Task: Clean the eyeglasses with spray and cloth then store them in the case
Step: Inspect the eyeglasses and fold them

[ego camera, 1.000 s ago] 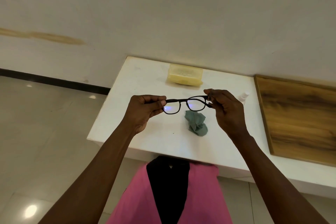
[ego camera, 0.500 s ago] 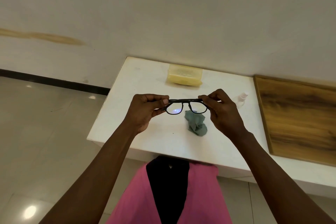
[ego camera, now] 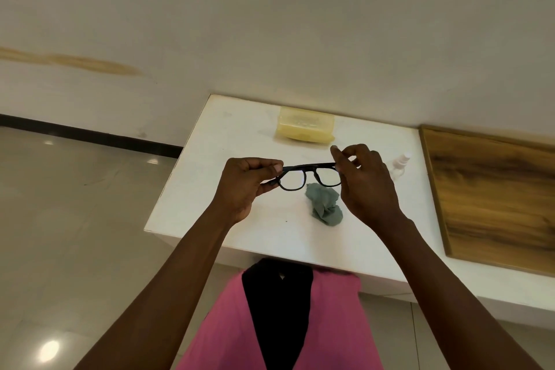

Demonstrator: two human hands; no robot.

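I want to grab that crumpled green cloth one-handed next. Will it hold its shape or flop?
The green cloth lies bunched in soft folds on the white table, so it probably flops and unfurls when lifted. It looks thin, so likely very light. Pushed, it would probably slide or bunch further rather than roll.

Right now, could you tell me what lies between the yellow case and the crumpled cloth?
In the head view, the eyeglasses, held above the table, cross the stretch between yellow case and cloth.

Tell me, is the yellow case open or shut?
Shut. The yellow case lies flat on the white table, lid down, with no gap showing.
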